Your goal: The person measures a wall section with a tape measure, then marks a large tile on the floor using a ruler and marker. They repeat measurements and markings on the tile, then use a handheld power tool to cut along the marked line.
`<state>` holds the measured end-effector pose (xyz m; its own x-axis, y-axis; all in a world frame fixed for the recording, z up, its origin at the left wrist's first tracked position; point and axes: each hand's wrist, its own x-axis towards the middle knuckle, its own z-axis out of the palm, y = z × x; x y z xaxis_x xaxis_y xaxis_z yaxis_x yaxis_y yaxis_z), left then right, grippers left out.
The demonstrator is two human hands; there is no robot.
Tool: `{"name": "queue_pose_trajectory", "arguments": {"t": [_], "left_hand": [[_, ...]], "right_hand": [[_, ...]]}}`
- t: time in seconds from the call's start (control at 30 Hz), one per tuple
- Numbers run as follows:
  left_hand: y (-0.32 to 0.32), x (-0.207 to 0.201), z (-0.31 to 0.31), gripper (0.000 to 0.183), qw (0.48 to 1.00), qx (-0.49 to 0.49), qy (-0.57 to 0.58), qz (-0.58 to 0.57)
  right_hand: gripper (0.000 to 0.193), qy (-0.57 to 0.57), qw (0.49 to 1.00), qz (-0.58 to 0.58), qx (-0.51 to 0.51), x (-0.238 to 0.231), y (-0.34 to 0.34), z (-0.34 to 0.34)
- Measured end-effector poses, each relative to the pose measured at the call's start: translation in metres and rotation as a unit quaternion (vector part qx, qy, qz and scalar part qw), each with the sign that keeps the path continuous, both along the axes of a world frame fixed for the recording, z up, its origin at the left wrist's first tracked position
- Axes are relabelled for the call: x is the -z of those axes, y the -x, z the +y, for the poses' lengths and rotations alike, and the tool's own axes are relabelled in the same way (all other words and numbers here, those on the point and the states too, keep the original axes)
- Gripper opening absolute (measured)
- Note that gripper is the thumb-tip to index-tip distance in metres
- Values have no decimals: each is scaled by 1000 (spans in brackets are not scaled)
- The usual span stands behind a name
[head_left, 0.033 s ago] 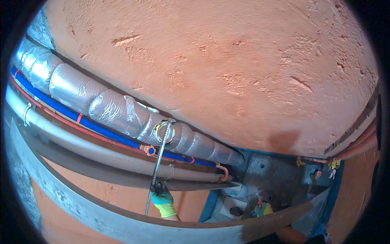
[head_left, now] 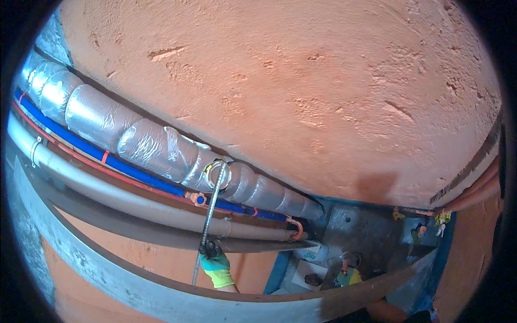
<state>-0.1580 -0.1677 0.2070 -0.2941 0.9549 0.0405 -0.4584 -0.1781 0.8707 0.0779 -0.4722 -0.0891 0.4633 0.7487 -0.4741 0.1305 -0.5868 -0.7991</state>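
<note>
My left hand (head_left: 215, 261), in a black, teal and yellow-green glove, closes its fingers round a long, thin metal strip (head_left: 212, 207) with evenly spaced marks. The strip slants up past the pipes, its upper end at a round opening (head_left: 218, 173) in the foil-wrapped duct (head_left: 151, 148). Its lower end shows below the glove. Lower right, beyond the beam, is my right hand (head_left: 347, 278), in a similar glove and partly hidden by the beam. A dark, rounded shape (head_left: 353, 259) lies at its fingers, which I cannot make out.
A grey metal beam (head_left: 124, 280) curves across the foreground. Blue pipe (head_left: 145, 173), thin red pipe (head_left: 59, 142) and thick grey pipe (head_left: 107, 185) run beside the duct. An orange-handled valve (head_left: 198, 199) sits on the blue pipe. Rough orange wall (head_left: 291, 97) fills the top.
</note>
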Motion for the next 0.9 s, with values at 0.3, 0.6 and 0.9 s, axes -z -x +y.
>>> {"name": "queue_pose_trajectory", "arguments": {"t": [0.3,0.6,0.9], "left_hand": [[13,13,9,23,999,35,-15,37],[-26,24,24,23,998,33,-17,51],[-39,27,55,22,993,111,-10,-34]], "right_hand": [[23,0,1000,2,3,0,-2,0],[22,1,1000,4,3,0,-2,2],[22,2,1000,0,7,0,-2,5]]}}
